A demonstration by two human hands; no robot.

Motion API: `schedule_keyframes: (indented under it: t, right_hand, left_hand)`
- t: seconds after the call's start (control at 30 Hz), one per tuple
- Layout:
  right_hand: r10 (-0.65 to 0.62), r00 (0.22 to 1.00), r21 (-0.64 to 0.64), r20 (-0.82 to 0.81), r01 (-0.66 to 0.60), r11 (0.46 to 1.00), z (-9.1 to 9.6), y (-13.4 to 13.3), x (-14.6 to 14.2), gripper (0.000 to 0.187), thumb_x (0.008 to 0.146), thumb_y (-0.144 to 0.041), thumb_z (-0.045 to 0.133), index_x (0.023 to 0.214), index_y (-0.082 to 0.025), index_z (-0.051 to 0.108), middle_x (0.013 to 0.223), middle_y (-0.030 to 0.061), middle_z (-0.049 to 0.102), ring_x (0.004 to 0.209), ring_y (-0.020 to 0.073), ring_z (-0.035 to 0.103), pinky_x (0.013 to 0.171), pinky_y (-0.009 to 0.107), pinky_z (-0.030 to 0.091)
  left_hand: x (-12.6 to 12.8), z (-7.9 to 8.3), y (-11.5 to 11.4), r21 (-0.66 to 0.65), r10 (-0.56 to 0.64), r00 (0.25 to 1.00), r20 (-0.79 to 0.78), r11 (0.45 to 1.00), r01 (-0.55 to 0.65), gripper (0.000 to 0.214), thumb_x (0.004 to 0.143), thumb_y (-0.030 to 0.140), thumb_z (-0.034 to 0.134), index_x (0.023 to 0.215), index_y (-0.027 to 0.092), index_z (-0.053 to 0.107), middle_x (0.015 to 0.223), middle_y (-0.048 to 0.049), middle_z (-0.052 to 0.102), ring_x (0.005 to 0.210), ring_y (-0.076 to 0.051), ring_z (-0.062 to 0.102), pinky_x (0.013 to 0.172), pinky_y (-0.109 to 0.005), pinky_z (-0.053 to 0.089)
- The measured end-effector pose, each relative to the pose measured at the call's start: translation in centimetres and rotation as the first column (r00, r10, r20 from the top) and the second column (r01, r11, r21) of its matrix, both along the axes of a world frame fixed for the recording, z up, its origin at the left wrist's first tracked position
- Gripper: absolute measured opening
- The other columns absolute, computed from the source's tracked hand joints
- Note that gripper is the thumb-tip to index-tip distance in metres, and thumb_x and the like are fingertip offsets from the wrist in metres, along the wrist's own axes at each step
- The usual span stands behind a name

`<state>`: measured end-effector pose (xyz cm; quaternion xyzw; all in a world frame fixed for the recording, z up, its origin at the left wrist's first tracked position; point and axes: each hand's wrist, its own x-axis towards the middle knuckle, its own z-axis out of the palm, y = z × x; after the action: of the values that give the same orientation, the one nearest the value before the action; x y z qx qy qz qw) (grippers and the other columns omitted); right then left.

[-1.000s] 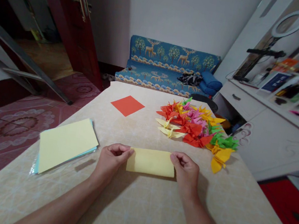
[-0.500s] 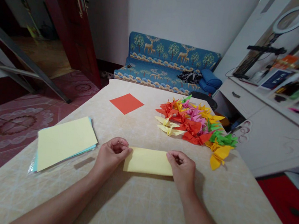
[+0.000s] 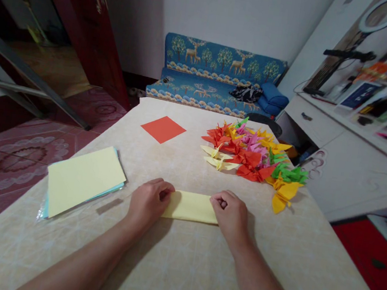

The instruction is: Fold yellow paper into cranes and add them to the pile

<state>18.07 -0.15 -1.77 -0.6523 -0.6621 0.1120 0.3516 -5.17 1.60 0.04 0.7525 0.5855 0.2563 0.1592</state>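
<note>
I see the folded yellow sheet (image 3: 190, 206) lying flat on the table (image 3: 177, 271), straight ahead at twelve o'clock and between my two hands. My left hand (image 3: 146, 203) sits at its nine o'clock end, fingers curled and pinching that short edge. My right hand (image 3: 232, 214) does the same at the three o'clock end. Both are clenched on the paper and rest on the tabletop.

From the sheet, a stack of pale yellow paper (image 3: 83, 180) with a blue leaf showing under it lies at about nine o'clock, well apart. A single red square (image 3: 163, 128) lies flat at eleven o'clock. At one o'clock a heap of paper cranes (image 3: 254, 160) in red, orange, yellow, pink and green reaches near the table's right edge.

The table is beige with a faint marbled pattern. Beyond its far end stands a blue sofa (image 3: 216, 79) printed with deer and trees, a dark red door (image 3: 88, 22) at ten o'clock, and a white cabinet (image 3: 353, 175) at two o'clock.
</note>
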Motion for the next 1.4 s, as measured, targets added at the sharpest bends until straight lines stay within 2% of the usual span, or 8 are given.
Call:
schedule_keyframes:
  t: [0.13, 0.27, 0.47, 0.63, 0.8, 1.03, 1.27, 1.4]
  right_hand:
    - [-0.058, 0.998, -0.049, 0.001, 0.058, 0.997, 0.1, 0.1, -0.1, 0.009, 0.074, -0.019, 0.059, 0.067, -0.023, 0.062, 0.065, -0.0007, 0.065, 0.059, 0.0141, 0.058, 0.054, 0.023, 0.04]
    - [-0.128, 0.992, -0.129, -0.012, 0.125, 0.984, 0.4, 0.3, -0.1, 0.005, 0.07, -0.02, 0.062, 0.069, -0.025, 0.061, 0.061, -0.0027, 0.064, 0.054, 0.0135, 0.057, 0.049, 0.022, 0.036]
    - [-0.112, 0.994, -0.134, -0.008, 0.11, 0.985, 0.5, 0.5, 0.0, 0.007, 0.069, -0.019, 0.063, 0.068, -0.024, 0.059, 0.061, -0.0022, 0.064, 0.054, 0.0133, 0.056, 0.049, 0.022, 0.034]
    - [-0.098, 0.995, -0.131, -0.013, 0.095, 0.987, 0.5, 0.5, 0.1, 0.008, 0.07, -0.018, 0.062, 0.067, -0.024, 0.058, 0.06, -0.0026, 0.063, 0.054, 0.0129, 0.056, 0.05, 0.021, 0.035]
    - [-0.098, 0.995, -0.164, -0.035, 0.091, 0.982, 0.7, 0.4, 0.1, 0.006, 0.071, -0.018, 0.061, 0.07, -0.024, 0.058, 0.062, -0.0023, 0.063, 0.056, 0.0134, 0.057, 0.051, 0.022, 0.036]
    - [-0.085, 0.994, -0.167, -0.071, 0.072, 0.983, 0.3, 0.6, 0.3, 0.006, 0.07, -0.019, 0.062, 0.071, -0.024, 0.058, 0.061, -0.0033, 0.062, 0.055, 0.0129, 0.056, 0.05, 0.022, 0.036]
    - [-0.093, 0.993, -0.187, -0.076, 0.078, 0.979, 0.7, 0.5, 0.2, 0.006, 0.07, -0.02, 0.063, 0.071, -0.024, 0.058, 0.062, -0.0029, 0.062, 0.055, 0.013, 0.056, 0.05, 0.022, 0.035]
    - [-0.092, 0.994, -0.204, -0.066, 0.076, 0.976, 0.9, 0.4, 0.1, 0.006, 0.07, -0.02, 0.062, 0.072, -0.024, 0.058, 0.062, -0.0032, 0.061, 0.055, 0.0126, 0.055, 0.049, 0.022, 0.035]
  left_hand:
    - [0.4, 0.1, -0.2, 0.082, -0.05, 0.997, -0.064, 0.995, 0.055, 0.024, 0.076, 0.009, 0.052, 0.088, 0.022, 0.069, 0.087, -0.0041, 0.063, 0.081, -0.019, 0.057, 0.068, -0.028, 0.041]
    - [1.0, -0.1, 0.0, 0.232, -0.164, 0.96, -0.226, 0.948, 0.217, 0.027, 0.077, 0.006, 0.054, 0.093, 0.022, 0.069, 0.102, -0.0081, 0.06, 0.097, -0.025, 0.051, 0.08, -0.037, 0.04]
    - [2.2, 0.3, 0.9, 0.056, -0.464, 0.828, -0.314, 0.862, 0.505, 0.02, 0.086, 0.01, 0.046, 0.09, 0.015, 0.064, 0.091, -0.0083, 0.062, 0.086, -0.02, 0.053, 0.078, -0.032, 0.043]
    - [3.3, 0.5, 1.4, 0.02, -0.404, 0.898, -0.175, 0.91, 0.413, 0.011, 0.081, 0.015, 0.053, 0.076, 0.015, 0.063, 0.085, -0.0067, 0.058, 0.078, -0.017, 0.055, 0.072, -0.027, 0.043]
    - [3.9, -0.6, 1.3, 0.007, -0.345, 0.937, 0.047, 0.939, 0.345, 0.009, 0.076, 0.024, 0.065, 0.08, 0.017, 0.063, 0.084, -0.0048, 0.057, 0.079, -0.017, 0.056, 0.069, -0.026, 0.043]
    - [3.5, -0.8, 0.8, 0.041, -0.445, 0.889, 0.104, 0.895, 0.443, 0.022, 0.079, 0.031, 0.064, 0.097, 0.019, 0.066, 0.096, -0.0081, 0.059, 0.092, -0.021, 0.054, 0.082, -0.032, 0.043]
    - [2.2, -0.4, 1.8, -0.018, -0.608, 0.777, 0.163, 0.786, 0.618, 0.033, 0.081, 0.021, 0.059, 0.113, 0.02, 0.066, 0.104, -0.0095, 0.059, 0.098, -0.021, 0.054, 0.088, -0.034, 0.043]
    - [2.2, -0.7, 1.8, -0.016, -0.608, 0.78, 0.151, 0.787, 0.617, 0.037, 0.079, 0.017, 0.06, 0.115, 0.022, 0.066, 0.104, -0.009, 0.058, 0.099, -0.021, 0.053, 0.088, -0.034, 0.042]
